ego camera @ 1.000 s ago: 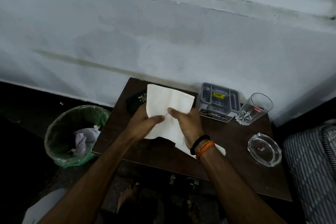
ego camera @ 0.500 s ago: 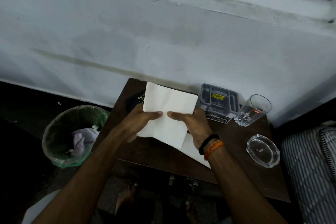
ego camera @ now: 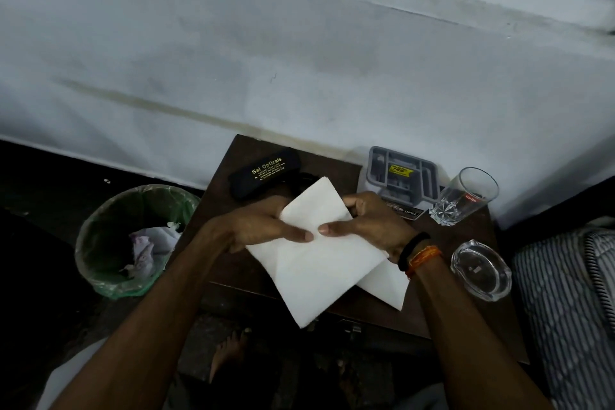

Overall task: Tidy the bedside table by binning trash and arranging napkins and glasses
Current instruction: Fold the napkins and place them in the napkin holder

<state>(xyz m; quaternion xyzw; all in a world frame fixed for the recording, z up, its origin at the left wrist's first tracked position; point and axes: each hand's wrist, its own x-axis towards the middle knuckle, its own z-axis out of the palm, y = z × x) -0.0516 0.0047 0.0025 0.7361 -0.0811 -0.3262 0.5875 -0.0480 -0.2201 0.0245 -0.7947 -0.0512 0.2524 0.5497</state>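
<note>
A white paper napkin (ego camera: 312, 263) is held above the dark wooden bedside table (ego camera: 233, 263), turned like a diamond. My left hand (ego camera: 263, 226) pinches its left side and my right hand (ego camera: 369, 223) pinches its right side, thumbs on top near the middle. A second white napkin (ego camera: 386, 283) lies flat on the table under it, partly hidden. A clear drinking glass (ego camera: 464, 196) stands at the back right. A black spectacle case (ego camera: 266, 173) lies at the back left.
A green-lined bin (ego camera: 109, 263) with crumpled trash stands on the floor left of the table. A grey plastic organiser (ego camera: 399, 173) sits against the wall. A glass ashtray (ego camera: 481, 270) lies near the right edge. Striped bedding (ego camera: 565, 309) is at the right.
The napkin has been folded smaller and lowered toward me, turning to a diamond. The spectacle case behind it has come into view.
</note>
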